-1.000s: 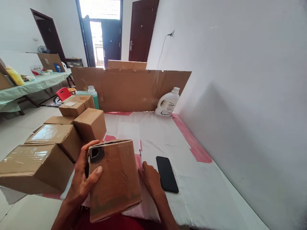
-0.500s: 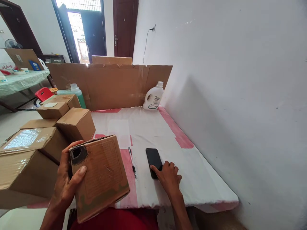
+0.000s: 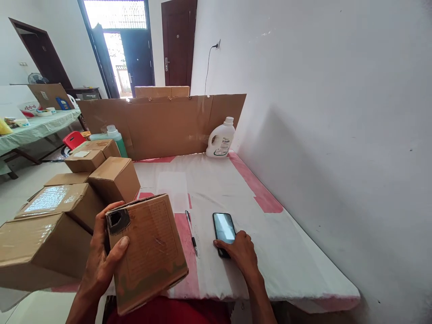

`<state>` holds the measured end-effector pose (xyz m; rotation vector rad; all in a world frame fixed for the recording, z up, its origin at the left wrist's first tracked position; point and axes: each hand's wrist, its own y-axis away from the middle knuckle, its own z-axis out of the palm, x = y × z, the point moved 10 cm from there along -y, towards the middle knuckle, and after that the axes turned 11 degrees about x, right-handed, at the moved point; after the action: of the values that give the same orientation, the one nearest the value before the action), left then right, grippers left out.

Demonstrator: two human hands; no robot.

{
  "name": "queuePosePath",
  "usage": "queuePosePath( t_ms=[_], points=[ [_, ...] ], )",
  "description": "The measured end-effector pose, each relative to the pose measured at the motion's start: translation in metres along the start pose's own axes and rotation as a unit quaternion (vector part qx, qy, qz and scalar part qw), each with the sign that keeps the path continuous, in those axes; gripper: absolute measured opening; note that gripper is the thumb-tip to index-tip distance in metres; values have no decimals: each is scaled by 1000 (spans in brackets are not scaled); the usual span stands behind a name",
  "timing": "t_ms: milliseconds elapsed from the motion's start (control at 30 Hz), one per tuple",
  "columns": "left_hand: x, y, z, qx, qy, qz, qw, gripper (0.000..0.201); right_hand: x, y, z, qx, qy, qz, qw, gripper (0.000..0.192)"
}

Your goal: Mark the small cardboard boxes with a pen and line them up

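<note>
Under right fingers (image 3: 232, 241): phone (image 3: 223, 227).

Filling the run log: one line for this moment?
left hand: holds cardboard box | right hand: on phone | pen: between

Daylight floods through the transom window (image 3: 116, 13) and open doorway (image 3: 118, 67), both blown out to white. The room is bright and evenly lit. The phone (image 3: 224, 231) screen shows glare; taped boxes (image 3: 50, 200) shine. Soft shadow spreads across the wall (image 3: 320, 135). Wide-angle distortion bends the edges.
</note>
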<state>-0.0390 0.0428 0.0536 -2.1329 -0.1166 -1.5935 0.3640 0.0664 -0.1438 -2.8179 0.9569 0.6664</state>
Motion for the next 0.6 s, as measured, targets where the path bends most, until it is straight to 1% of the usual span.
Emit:
queuePosePath(
  t_ms=[133,200,333,367,400,433,467,500,533,567,600],
  points=[
    [2,2,5,-13,7,9,1000,64,6,4,3,5,-85,21,996,43],
    [3,3,8,-18,9,11,1000,64,6,10,6,7,-137,20,990,36],
    [6,4,10,-24,2,26,999,64,10,22,2,8,-229,23,973,36],
    [6,5,10,-27,0,31,999,65,11,26,0,-1,-274,34,961,39],
    [5,5,10,-29,1,36,999,65,11,31,-1,-26,-341,52,938,45],
    [4,5,10,-32,5,40,999,65,9,37,-2,-60,-424,76,901,53],
    [3,5,10,-34,11,43,998,64,5,45,-5,-98,-511,102,848,61],
    [1,4,11,-38,17,47,998,63,-1,54,-9,-134,-588,129,788,67],
    [1,5,12,-45,22,53,997,63,-7,64,-16,-162,-641,151,735,70],
    [0,5,14,-54,26,59,996,62,-13,73,-25,-179,-670,165,702,67],
    [0,6,16,-64,30,64,995,62,-19,81,-35,-190,-686,174,680,61]
  ],
)
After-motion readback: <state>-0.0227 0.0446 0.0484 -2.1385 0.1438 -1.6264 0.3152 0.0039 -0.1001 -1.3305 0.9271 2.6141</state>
